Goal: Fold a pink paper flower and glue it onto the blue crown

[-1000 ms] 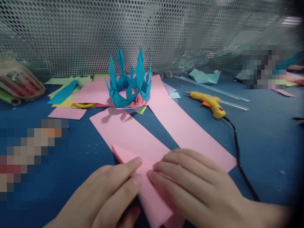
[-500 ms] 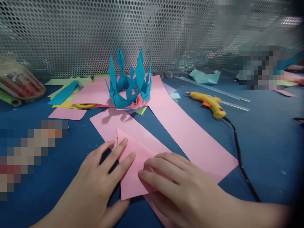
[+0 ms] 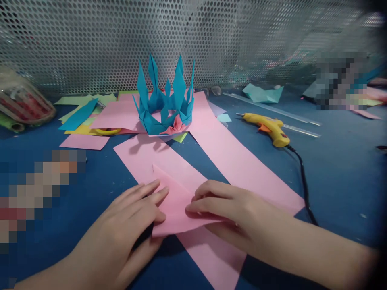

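Note:
A folded piece of pink paper [image 3: 175, 203] lies between my hands, over a flat pink paper strip [image 3: 225, 257]. My left hand [image 3: 128, 221] grips its left edge, fingers on top and thumb beneath the near corner. At its right side my right hand [image 3: 234, 207] has the paper between bent fingers and a thumb that is mostly hidden below. The paper's near edge is lifted a little and curves. Beyond the hands stands a blue folded-paper crown [image 3: 154, 128] with tall points and a pink paper flower [image 3: 177, 125] on its front.
A yellow glue gun [image 3: 267, 125] lies at the right, its black cord [image 3: 304, 181] trailing toward me. Clear glue sticks [image 3: 269, 106] lie behind it. Coloured paper pieces [image 3: 81, 114] and a clear jar [image 3: 26, 98] are at the left. A perforated metal panel [image 3: 193, 36] closes the back.
The folded paper's near edge has risen off the table and moved away from me. My left fingers have drawn closer together, and my right hand has shifted slightly right.

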Motion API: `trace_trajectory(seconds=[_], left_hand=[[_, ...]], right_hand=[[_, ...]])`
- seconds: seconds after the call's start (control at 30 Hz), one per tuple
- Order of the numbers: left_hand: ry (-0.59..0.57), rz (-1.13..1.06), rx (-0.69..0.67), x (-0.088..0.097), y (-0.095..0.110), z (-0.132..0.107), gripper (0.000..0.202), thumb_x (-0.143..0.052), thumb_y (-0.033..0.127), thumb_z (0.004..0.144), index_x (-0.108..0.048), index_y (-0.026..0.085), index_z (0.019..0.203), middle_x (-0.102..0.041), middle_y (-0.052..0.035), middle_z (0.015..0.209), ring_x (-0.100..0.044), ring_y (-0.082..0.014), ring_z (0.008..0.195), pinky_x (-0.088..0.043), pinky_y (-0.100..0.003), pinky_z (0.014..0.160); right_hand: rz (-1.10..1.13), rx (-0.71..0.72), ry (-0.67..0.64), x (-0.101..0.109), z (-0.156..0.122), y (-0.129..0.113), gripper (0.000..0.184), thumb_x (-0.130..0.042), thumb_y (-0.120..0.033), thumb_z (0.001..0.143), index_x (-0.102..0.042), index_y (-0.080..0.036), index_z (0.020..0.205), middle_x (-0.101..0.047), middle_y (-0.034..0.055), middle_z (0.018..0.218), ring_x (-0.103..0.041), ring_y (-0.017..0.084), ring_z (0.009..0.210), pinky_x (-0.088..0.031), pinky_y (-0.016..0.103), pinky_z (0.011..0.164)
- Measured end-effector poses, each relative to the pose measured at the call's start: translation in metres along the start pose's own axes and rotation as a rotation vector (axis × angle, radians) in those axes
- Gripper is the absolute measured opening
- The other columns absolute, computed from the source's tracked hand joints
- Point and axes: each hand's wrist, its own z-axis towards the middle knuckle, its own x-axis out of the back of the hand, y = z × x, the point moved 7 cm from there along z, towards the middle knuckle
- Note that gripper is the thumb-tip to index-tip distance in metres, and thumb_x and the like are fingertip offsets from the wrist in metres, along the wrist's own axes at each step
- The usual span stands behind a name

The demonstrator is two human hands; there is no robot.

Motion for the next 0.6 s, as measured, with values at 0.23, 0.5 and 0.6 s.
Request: trace_trajectory(seconds=[0.23, 0.5, 0.6], left_hand=[[0.040, -0.025, 0.017, 0.009, -0.012, 0.017, 0.026, -0.044, 0.030, 0.099, -0.060, 0.024, 0.119, -0.074, 0.0010, 0.122, -0.069, -0.0174, 0.114, -0.059, -0.036, 0.096], [0.104, -0.001, 0.109, 0.008, -0.020, 0.013, 0.032, -0.044, 0.048, 0.099, -0.057, 0.030, 0.121, -0.075, 0.0033, 0.119, -0.072, -0.0209, 0.107, -0.056, -0.038, 0.098], [0.115, -0.013, 0.113, 0.005, -0.025, 0.007, 0.033, -0.045, 0.057, 0.096, -0.061, 0.030, 0.107, -0.074, 0.0044, 0.122, -0.069, -0.0210, 0.113, -0.052, -0.035, 0.103]], right_hand=[[0.173, -0.196, 0.055, 0.012, 0.003, 0.017, 0.030, -0.068, -0.018, 0.088, -0.068, -0.023, 0.117, -0.073, 0.0023, 0.096, -0.067, 0.013, 0.077, -0.055, 0.023, 0.072], [0.196, -0.322, 0.116, 0.017, 0.003, 0.030, 0.032, -0.065, -0.014, 0.087, -0.069, -0.021, 0.118, -0.071, -0.0004, 0.085, -0.058, 0.010, 0.065, -0.046, 0.020, 0.059], [0.221, -0.296, 0.108, 0.014, 0.004, 0.029, 0.032, -0.066, -0.014, 0.087, -0.069, -0.018, 0.119, -0.071, 0.0000, 0.084, -0.056, 0.009, 0.062, -0.045, 0.020, 0.059]])
